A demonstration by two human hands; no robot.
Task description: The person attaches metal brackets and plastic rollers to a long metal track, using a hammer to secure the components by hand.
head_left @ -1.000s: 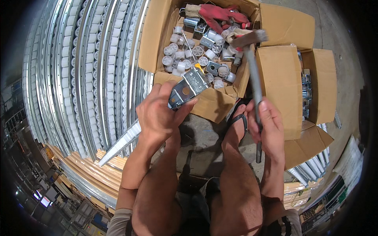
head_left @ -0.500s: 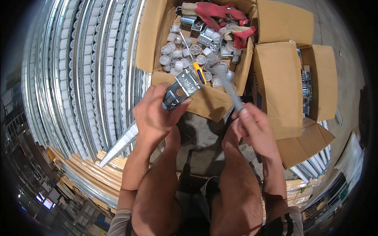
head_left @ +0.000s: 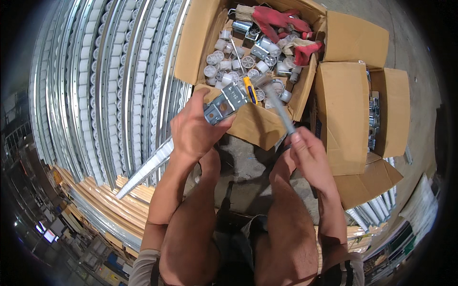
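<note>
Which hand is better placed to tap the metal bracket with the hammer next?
Probably the right hand: its grip is closed around the hammer, whose blurred head appears near the metal bracket. The left hand is occupied holding that bracket.

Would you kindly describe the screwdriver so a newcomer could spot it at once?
Find the open cardboard box of white rollers at top centre. The screwdriver lies at its near side, right of the metal bracket in the left hand; its yellow and blue handle stands out amid silver and white.
</note>
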